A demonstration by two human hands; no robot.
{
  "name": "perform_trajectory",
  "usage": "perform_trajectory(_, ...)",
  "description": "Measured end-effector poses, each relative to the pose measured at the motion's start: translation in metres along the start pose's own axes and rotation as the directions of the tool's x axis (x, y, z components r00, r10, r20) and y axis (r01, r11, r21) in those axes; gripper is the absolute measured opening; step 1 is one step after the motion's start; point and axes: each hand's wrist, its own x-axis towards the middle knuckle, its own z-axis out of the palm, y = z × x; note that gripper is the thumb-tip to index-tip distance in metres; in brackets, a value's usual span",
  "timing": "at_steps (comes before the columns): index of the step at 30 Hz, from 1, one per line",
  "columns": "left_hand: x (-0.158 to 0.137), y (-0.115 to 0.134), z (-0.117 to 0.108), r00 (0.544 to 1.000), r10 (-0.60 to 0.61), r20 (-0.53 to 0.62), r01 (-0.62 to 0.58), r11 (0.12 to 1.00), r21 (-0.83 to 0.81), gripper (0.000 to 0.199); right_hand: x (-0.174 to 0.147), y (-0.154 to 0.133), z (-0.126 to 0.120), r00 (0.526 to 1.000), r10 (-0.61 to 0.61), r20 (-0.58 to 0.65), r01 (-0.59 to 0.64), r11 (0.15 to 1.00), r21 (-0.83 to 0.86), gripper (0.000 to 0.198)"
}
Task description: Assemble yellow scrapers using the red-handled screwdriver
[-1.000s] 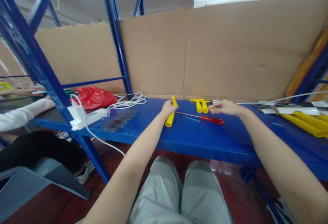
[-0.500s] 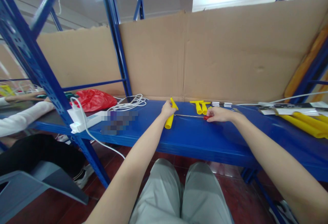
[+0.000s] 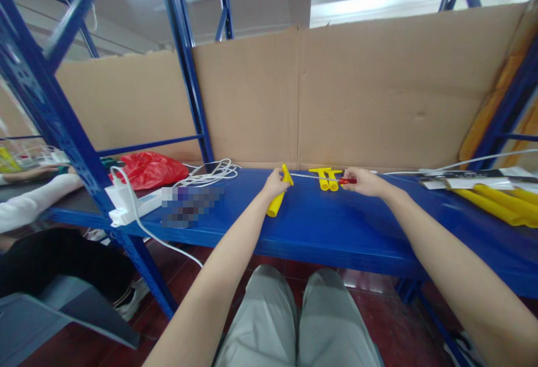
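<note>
My left hand [image 3: 275,183] is closed around a yellow T-shaped handle [image 3: 276,204], whose round tube end points toward me and whose flat crosspiece faces away. In my right hand [image 3: 365,183] is a screwdriver [image 3: 348,181] with a red handle and a long thin metal shaft. The shaft reaches left to the crosspiece end of the yellow piece; whether its tip touches is too small to tell. Two similar yellow T-shaped pieces [image 3: 324,184] lie side by side on the blue shelf, just behind the shaft and left of my right hand.
Several yellow tubes [image 3: 494,204] lie at the right of the blue shelf top [image 3: 328,227]. To the left are a white power strip [image 3: 145,203], a coiled white cable [image 3: 214,173] and a red plastic bag [image 3: 153,170]. Cardboard [image 3: 378,92] stands behind. Another person's sleeve [image 3: 46,190] shows at far left.
My right hand has lifted the screwdriver slightly and moved it back, so its shaft now lies across the crosspieces of the two yellow pieces in view. My left hand keeps its hold.
</note>
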Motion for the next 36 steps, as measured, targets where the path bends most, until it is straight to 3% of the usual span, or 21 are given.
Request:
perform_trajectory(9,0.001,-0.001,0.002,1.0,0.006,0.019,-0.005,0.999,-0.048,0.048,0.003,0.009,0.006,0.996,-0.048,-0.072,0.051,0.998,0.033,0.012)
perform_trajectory(29,-0.001,-0.001,0.002,0.996,0.069,0.058,-0.066,0.997,-0.041,0.05,-0.001,-0.003,-0.001,0.999,-0.002,-0.039,0.001,1.0,-0.028,0.009)
perform_trajectory(36,-0.002,0.0,0.0,0.993,0.087,0.083,-0.086,0.996,-0.009,0.047,-0.004,-0.005,-0.005,0.999,-0.034,-0.031,0.034,0.999,-0.021,0.009)
